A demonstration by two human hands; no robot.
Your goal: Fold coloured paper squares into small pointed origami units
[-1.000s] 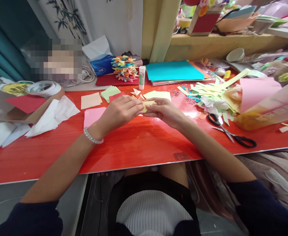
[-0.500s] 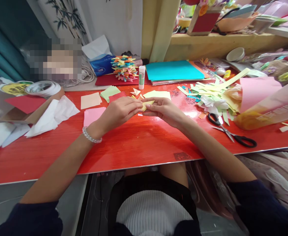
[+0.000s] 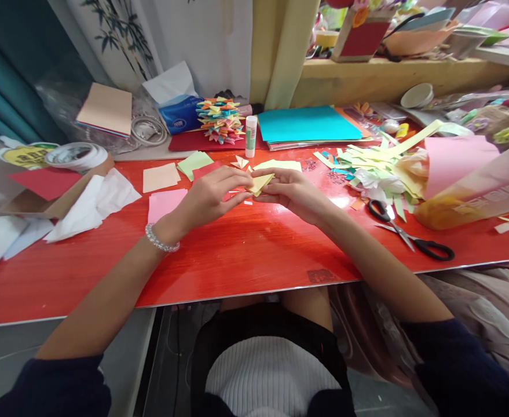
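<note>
A small folded yellow paper (image 3: 261, 184) is held between my hands above the middle of the red table (image 3: 245, 249). My right hand (image 3: 291, 194) pinches its right side between thumb and fingers. The fingertips of my left hand (image 3: 215, 196) close on its left edge, with a clear bead bracelet at that wrist. Just behind the hands lie a small folded peach piece (image 3: 240, 163) and pale yellow sheets (image 3: 280, 166). A glue stick (image 3: 251, 136) stands upright farther back.
Black-handled scissors (image 3: 410, 234) and a heap of paper strips (image 3: 367, 162) lie right. Pink (image 3: 165, 204), peach (image 3: 159, 177) and green squares (image 3: 194, 165) lie left. Behind are a multicoloured paper ball (image 3: 220, 120), blue sheets (image 3: 310, 124) and a tissue pack (image 3: 180, 113).
The yellow paper has tilted, and more of its folded face shows. The fingers of my left hand have shifted slightly left and lifted off part of it.
</note>
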